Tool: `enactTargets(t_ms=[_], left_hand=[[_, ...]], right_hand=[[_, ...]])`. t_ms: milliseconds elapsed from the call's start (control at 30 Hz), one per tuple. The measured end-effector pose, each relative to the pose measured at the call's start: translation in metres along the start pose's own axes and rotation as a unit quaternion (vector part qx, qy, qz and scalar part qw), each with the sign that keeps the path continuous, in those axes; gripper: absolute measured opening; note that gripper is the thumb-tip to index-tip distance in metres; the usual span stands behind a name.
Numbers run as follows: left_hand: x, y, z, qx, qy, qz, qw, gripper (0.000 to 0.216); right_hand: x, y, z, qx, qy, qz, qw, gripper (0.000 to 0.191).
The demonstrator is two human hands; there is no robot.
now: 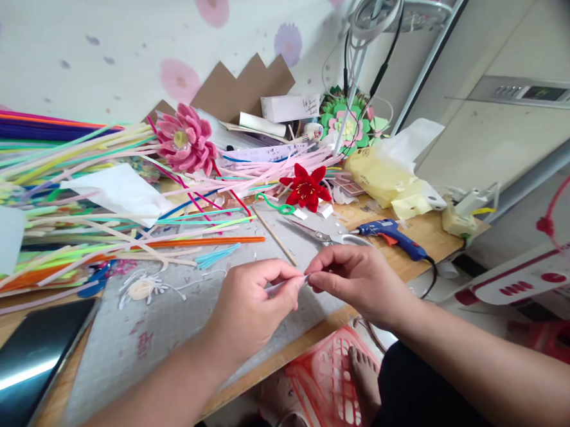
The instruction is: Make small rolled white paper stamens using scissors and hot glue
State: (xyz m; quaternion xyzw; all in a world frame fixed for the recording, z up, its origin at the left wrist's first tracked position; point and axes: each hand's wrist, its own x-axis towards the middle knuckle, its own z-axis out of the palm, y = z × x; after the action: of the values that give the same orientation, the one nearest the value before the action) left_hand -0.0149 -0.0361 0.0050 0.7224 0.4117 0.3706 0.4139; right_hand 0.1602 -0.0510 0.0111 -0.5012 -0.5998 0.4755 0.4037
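Note:
Over the front of the grey cutting mat [177, 339], both hands meet fingertip to fingertip. My left hand [255, 309] is closed on a thin pale pipe cleaner [276, 287], part of which shows inside the curled fingers. My right hand [364, 283] pinches the same piece at its tip; the fingers hide most of that end. Just beyond the hands lie a thin wooden stick [275, 238] and scissors [326, 237]. To the left on the mat are short light-blue pipe cleaners [217, 256] and a pale disc with white strands [142, 289].
Loose coloured pipe cleaners [86, 213] cover the back left. A pink flower [184, 139] and a red flower [306, 187] stand behind. A blue glue gun [395, 236] with a cord lies right, near a power strip [459, 216]. A dark tablet [33, 358] sits front left.

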Motion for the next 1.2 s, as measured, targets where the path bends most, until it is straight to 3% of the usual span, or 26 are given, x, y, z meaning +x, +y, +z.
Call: enactTargets(t_ms=[567, 800, 1000, 1200], left_hand=[[-0.002, 0.002, -0.006, 0.006, -0.068, 0.041, 0.997, 0.018], [0.000, -0.002, -0.007, -0.076, -0.107, -0.011, 0.991, 0.020], [0.003, 0.001, -0.007, -0.083, -0.077, -0.032, 0.993, 0.028], [0.003, 0.002, -0.006, -0.062, -0.077, -0.042, 0.994, 0.029]], right_hand=[[-0.002, 0.002, -0.002, 0.009, -0.003, -0.034, 0.999, 0.038], [-0.003, -0.001, -0.009, -0.019, -0.028, -0.075, 0.997, 0.037], [-0.005, -0.003, -0.015, -0.017, -0.061, -0.091, 0.994, 0.025], [-0.004, -0.003, -0.005, -0.045, -0.028, -0.085, 0.995, 0.011]])
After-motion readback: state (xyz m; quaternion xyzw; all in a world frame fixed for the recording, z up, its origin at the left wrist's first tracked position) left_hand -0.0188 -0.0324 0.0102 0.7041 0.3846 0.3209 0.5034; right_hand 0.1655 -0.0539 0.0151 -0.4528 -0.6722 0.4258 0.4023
